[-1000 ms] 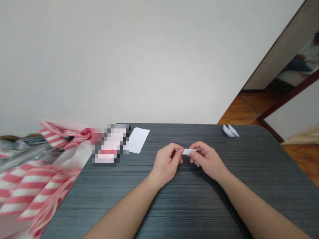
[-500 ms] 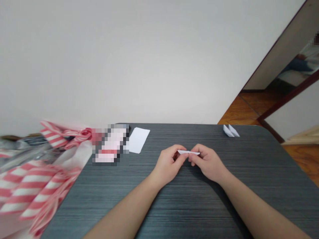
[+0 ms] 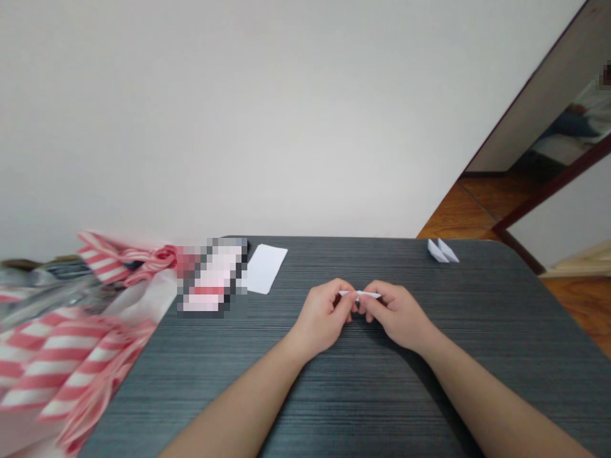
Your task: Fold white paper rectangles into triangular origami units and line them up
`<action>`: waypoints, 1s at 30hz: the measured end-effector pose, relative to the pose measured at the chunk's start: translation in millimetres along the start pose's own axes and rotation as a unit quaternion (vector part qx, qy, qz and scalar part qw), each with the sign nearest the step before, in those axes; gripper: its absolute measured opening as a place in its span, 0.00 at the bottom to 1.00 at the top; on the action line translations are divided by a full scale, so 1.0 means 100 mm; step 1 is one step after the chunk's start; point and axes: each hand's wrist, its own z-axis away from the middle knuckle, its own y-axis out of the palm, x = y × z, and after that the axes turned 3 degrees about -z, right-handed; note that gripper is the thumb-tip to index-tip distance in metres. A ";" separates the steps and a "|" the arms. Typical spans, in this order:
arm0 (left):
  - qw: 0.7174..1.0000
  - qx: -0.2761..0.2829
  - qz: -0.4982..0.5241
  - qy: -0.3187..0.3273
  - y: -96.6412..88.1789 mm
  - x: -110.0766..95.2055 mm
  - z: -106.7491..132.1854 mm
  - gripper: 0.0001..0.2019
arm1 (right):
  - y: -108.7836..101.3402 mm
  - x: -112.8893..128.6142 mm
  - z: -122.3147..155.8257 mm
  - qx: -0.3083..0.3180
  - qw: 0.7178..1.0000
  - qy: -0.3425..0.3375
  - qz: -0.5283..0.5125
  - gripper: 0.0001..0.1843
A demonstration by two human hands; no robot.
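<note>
Between my two hands is a small piece of folded white paper (image 3: 359, 294), pointed at both ends and held a little above the dark table. My left hand (image 3: 328, 317) pinches its left part between thumb and fingers. On the other side, my right hand (image 3: 397, 314) grips the right part the same way. Both thumbs press near the middle, where they nearly meet. The fingers cover much of the paper's underside. At the table's far right stand two white folded paper pieces (image 3: 443, 250), close together and pointed.
A stack or sheet of white paper (image 3: 267, 269) lies at the back left, beside a blurred-out flat object (image 3: 212, 277). Red-and-white striped cloth (image 3: 67, 356) and clear plastic are heaped left of the dark wood-grain table (image 3: 329, 401). A pale wall (image 3: 296, 121) rises behind it.
My hands have shifted slightly down, and the thumbs sit differently on the folded paper, whose middle now looks more bent. Everything else on the table stays put.
</note>
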 end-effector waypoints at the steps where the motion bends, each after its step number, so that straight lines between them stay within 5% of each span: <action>1: 1.000 0.001 0.007 -0.006 0.00 0.00 0.00 0.10 | 0.00 0.00 0.00 -0.001 1.000 -0.005 0.001 0.10; 12: 0.999 0.038 0.019 -0.015 -0.03 0.02 0.01 0.14 | 0.01 -0.01 0.01 -0.010 1.000 -0.002 -0.013 0.10; 30: 1.000 0.001 -0.005 -0.010 -0.01 -0.01 0.01 0.14 | -0.01 0.06 0.00 -0.014 0.999 -0.003 0.029 0.11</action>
